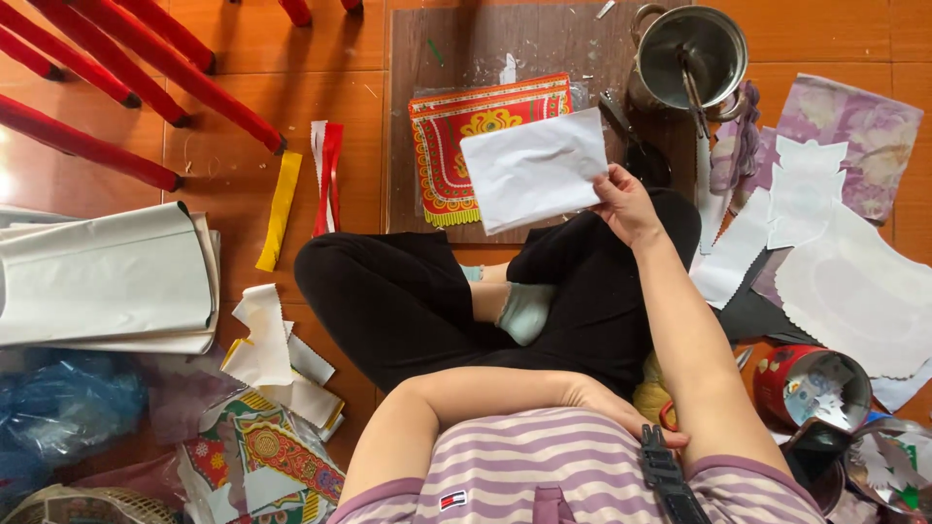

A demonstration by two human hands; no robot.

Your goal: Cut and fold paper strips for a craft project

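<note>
My left hand (607,403) rests by my hip, near the red scissor handle (668,417); I can't tell if it grips anything. My right hand (626,204) pinches the white paper (534,167) by its edge, above the red-and-yellow sheet (449,126) on the board (427,194).

Matt white paper sheet (534,167), shiny metal pot (691,47), glossy wooden floor (233,175).

White paper (534,167) in right hand (626,206)
</note>
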